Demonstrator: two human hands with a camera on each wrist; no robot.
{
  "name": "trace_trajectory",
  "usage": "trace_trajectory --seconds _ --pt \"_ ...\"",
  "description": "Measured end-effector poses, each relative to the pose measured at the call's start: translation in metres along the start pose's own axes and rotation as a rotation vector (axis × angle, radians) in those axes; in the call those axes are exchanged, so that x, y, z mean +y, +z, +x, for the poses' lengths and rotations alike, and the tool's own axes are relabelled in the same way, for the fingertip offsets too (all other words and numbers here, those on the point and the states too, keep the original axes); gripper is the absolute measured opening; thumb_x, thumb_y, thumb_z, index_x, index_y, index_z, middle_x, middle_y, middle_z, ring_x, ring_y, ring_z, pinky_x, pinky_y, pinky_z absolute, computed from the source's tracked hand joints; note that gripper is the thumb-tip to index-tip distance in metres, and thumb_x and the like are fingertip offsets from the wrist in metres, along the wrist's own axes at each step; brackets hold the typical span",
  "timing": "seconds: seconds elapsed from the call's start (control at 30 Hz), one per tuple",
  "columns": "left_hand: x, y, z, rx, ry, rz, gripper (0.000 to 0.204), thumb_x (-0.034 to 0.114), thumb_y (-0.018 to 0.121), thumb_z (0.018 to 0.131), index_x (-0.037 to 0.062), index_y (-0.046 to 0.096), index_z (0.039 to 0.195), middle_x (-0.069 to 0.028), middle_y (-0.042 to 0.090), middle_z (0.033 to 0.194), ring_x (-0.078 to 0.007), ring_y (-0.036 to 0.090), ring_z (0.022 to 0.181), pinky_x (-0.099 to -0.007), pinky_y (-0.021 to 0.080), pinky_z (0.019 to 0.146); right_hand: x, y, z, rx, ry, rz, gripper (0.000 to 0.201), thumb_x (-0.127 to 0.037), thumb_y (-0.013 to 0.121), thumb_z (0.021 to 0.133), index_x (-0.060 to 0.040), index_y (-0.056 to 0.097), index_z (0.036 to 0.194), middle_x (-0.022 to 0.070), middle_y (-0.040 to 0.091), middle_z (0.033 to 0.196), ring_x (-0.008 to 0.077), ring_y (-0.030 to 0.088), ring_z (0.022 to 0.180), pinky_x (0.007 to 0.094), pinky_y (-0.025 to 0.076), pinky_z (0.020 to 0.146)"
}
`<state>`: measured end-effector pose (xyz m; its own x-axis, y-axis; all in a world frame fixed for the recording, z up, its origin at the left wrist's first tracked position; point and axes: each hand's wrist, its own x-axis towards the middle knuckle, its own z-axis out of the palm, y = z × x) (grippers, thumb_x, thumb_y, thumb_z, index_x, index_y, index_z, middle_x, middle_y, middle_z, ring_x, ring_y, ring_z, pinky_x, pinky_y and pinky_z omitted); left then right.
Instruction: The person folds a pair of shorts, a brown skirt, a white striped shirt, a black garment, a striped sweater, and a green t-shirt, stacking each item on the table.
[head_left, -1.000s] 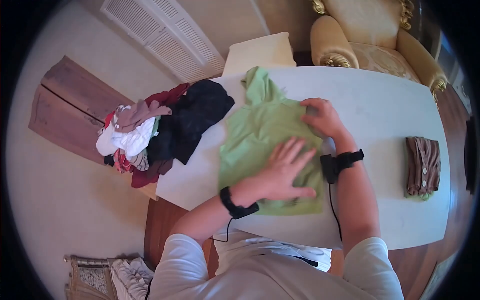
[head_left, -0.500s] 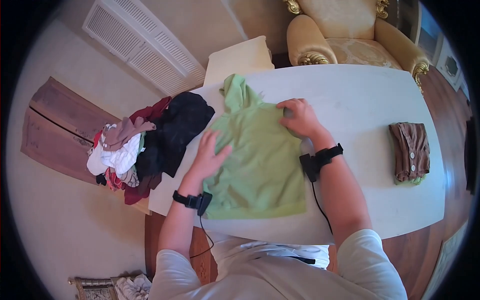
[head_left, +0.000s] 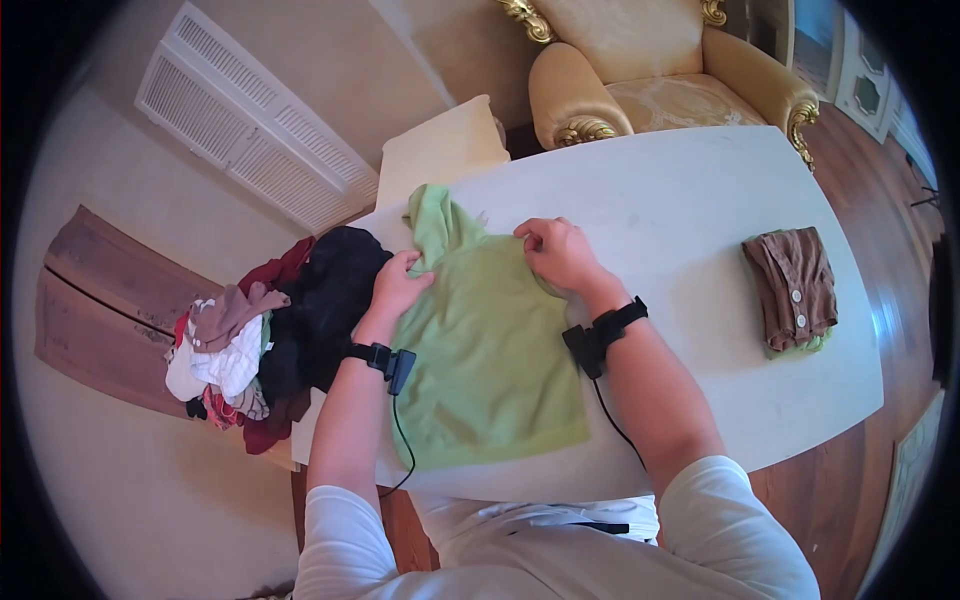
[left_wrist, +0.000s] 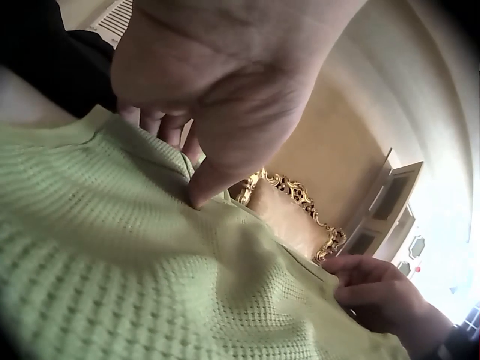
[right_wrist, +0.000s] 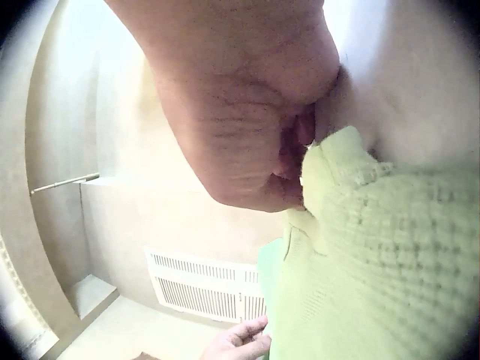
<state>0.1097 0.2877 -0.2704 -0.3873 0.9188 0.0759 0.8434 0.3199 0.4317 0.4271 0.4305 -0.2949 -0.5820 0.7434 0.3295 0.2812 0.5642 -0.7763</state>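
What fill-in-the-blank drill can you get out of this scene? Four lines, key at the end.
1. The left grip and right grip pinch the cloth of a spread garment coloured ____.
2. In the head view, the folded brown garment lies to the ____ of the spread garment.
3. The heap of clothes is on the person's ____ side.
4. The armchair has carved trim coloured ____.

Missing words: green; right; left; gold.

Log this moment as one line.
left hand: pinches green top | right hand: pinches its other side | clothes pile: left | folded brown garment: right, on table
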Motion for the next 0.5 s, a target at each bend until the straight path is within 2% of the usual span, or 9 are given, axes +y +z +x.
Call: trace_trajectory --seconds 0.03,0.13,0.23,0.33,0.43,0.5 --pt "0.004 0.0 0.0 -0.014 -0.016 -0.022 0.07 0.028 0.085 0.087 -0.0068 0.056 0.141 -0.0211 0.068 0.133 -0.0271 0.065 0.124 -0.0374 0.051 0.106 0.0 0.001 0.0 0.023 -0.008 0.007 0.031 -0.015 0.068 0.083 -0.0139 0.077 0.112 0.0087 0.074 0.106 0.0343 0.065 0.106 0.0461 0.05 0.094" --pt "0.012 0.0 0.001 0.017 -0.122 -0.293 0.069 0.035 0.087 0.084 -0.0077 0.061 0.132 -0.0224 0.07 0.127 -0.0284 0.069 0.117 -0.0375 0.054 0.1 -0.001 0.004 -0.002 0.083 -0.043 -0.012 0.03 -0.016 0.069 0.083 -0.0153 0.077 0.112 0.009 0.072 0.107 0.0343 0.064 0.11 0.0468 0.05 0.095" --pt "0.012 -0.004 0.021 0.103 -0.261 -0.382 0.069 0.036 0.087 0.085 -0.0099 0.061 0.13 -0.0206 0.071 0.125 -0.0266 0.069 0.114 -0.0356 0.055 0.098 -0.005 0.005 -0.005 0.099 -0.065 -0.093 0.029 -0.018 0.071 0.082 -0.0167 0.077 0.111 0.009 0.07 0.111 0.0341 0.063 0.113 0.0476 0.049 0.097" --pt "-0.014 0.001 0.063 0.085 -0.261 -0.409 0.071 0.038 0.086 0.086 -0.0111 0.06 0.13 -0.0203 0.072 0.123 -0.0268 0.07 0.111 -0.0357 0.055 0.097 -0.004 0.002 -0.003 0.053 -0.05 -0.118 0.029 -0.02 0.072 0.081 -0.0177 0.077 0.109 0.0082 0.07 0.113 0.0338 0.062 0.114 0.0478 0.049 0.099" --pt "0.043 -0.013 0.057 0.204 -0.195 -0.344 0.067 0.039 0.087 0.085 -0.009 0.064 0.126 -0.0186 0.075 0.116 -0.0251 0.072 0.107 -0.0353 0.056 0.094 -0.001 0.005 -0.004 0.051 -0.053 -0.129 0.028 -0.02 0.072 0.081 -0.0183 0.077 0.109 0.007 0.07 0.113 0.0331 0.062 0.114 0.0472 0.048 0.1" --pt "0.027 -0.011 0.088 0.221 -0.202 -0.194 0.063 0.041 0.087 0.085 -0.0065 0.068 0.121 -0.0162 0.076 0.111 -0.0232 0.073 0.103 -0.0349 0.056 0.092 -0.003 0.006 -0.004 0.058 -0.04 -0.131 0.028 -0.019 0.071 0.08 -0.0183 0.077 0.108 0.0065 0.071 0.113 0.0325 0.062 0.114 0.0468 0.048 0.1"
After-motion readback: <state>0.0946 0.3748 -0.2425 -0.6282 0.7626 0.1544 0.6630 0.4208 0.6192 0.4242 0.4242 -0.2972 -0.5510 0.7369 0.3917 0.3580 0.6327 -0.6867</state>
